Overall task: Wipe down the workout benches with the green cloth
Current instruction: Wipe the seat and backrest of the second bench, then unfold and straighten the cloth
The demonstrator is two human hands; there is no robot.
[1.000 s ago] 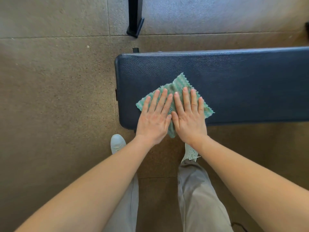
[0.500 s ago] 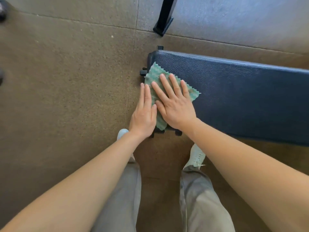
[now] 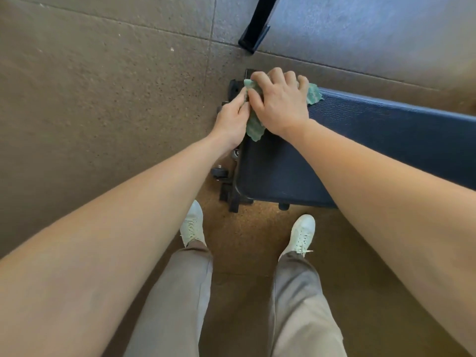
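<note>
The cloth (image 3: 254,127) has slid from the middle of the bench (image 3: 386,140) to its end corner and bunched up. The right hand (image 3: 279,104), flat before, now curls over it. The left hand (image 3: 231,119) seems to pinch its edge.

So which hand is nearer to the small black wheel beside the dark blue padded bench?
Left. The left hand is at the bench end, just beyond the wheel; the right hand lies farther off, on the far corner.

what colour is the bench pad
The bench pad is dark navy blue, leather-grained; head view shows it.
</note>
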